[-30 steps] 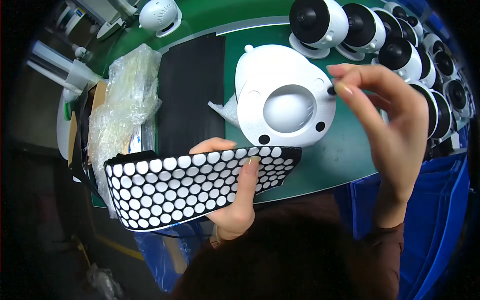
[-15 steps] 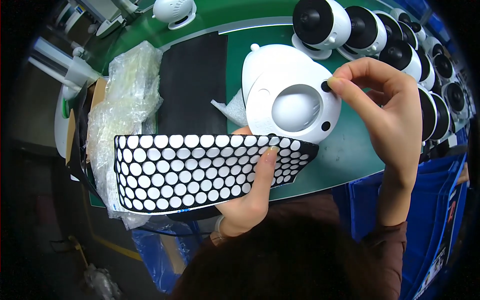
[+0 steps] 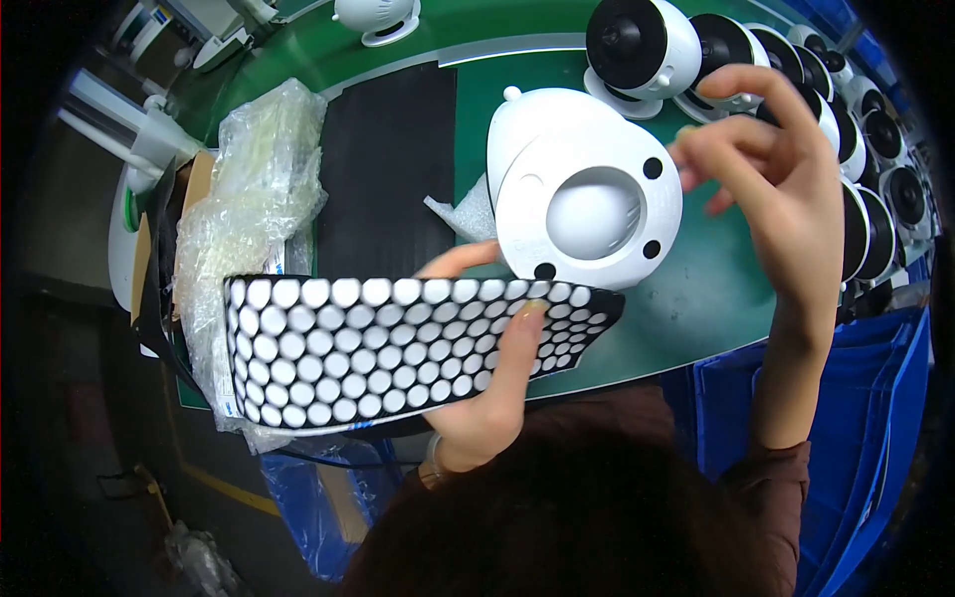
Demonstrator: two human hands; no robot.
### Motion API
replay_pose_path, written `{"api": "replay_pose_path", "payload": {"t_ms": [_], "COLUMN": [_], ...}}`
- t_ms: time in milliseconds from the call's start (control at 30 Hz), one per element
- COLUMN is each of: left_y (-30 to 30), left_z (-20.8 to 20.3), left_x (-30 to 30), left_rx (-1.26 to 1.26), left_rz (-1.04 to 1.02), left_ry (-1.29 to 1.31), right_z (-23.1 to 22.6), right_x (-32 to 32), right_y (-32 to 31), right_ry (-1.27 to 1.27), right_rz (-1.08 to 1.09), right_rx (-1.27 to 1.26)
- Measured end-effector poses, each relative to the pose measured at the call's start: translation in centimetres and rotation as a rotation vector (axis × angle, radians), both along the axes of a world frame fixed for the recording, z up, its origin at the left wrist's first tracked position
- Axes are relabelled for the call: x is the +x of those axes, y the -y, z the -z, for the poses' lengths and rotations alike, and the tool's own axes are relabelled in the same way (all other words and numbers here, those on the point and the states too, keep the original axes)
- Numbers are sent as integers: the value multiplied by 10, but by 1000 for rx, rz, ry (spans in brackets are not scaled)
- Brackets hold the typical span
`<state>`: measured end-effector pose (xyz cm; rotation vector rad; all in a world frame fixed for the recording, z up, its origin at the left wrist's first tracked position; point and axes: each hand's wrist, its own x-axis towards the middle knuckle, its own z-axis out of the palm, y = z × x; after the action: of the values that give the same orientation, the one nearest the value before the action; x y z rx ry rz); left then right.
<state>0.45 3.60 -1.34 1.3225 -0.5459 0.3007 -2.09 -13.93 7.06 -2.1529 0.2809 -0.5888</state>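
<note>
A white round-bodied device (image 3: 527,129) lies face down on the green table, its flat ring-shaped base (image 3: 597,267) turned up. Three black round pads (image 3: 652,168) show on that base. Bent across my left hand (image 3: 487,398) is a sheet of white round stickers on black (image 3: 368,348); the thumb presses on its front and a finger shows behind its top edge. The sheet's upper edge overlaps the base's lower side. My right hand (image 3: 771,164) hovers just right of the base, fingers spread and curled, with nothing visible in them.
Several white devices with black round fronts (image 3: 637,45) crowd the right side. A black mat (image 3: 383,169) and plastic-wrapped bundle (image 3: 264,159) lie to the left. White foam (image 3: 468,211) sits beside the device. Another white device (image 3: 378,20) stands at the back. Blue bins (image 3: 806,428) are at lower right.
My right hand has let go of the upper pad on the base, drawn back and spread its fingers. The sticker sheet dips slightly, uncovering a third pad. The device at the back has shifted right.
</note>
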Motion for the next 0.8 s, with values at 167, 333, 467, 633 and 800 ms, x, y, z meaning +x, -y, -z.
{"api": "replay_pose_path", "payload": {"t_ms": [167,333,467,633,800], "left_y": [-16,-5,1,-20,-3], "left_z": [-4,-8,-12,11,-11], "left_x": [-7,-17,-19,-15,-19], "left_rx": [-58,-143,-223,-381,-328], "left_rz": [44,-201,-264,44,28], "left_ry": [-113,-121,-109,-211,-185], "right_z": [5,24,24,28,29], "right_x": [-31,-32,-32,-32,-31], "right_y": [-32,-46,-50,-49,-47], "right_ry": [291,289,278,306,363], "right_rz": [-152,-283,-199,-207,-223], "right_rx": [-388,-334,-293,-217,-273]}}
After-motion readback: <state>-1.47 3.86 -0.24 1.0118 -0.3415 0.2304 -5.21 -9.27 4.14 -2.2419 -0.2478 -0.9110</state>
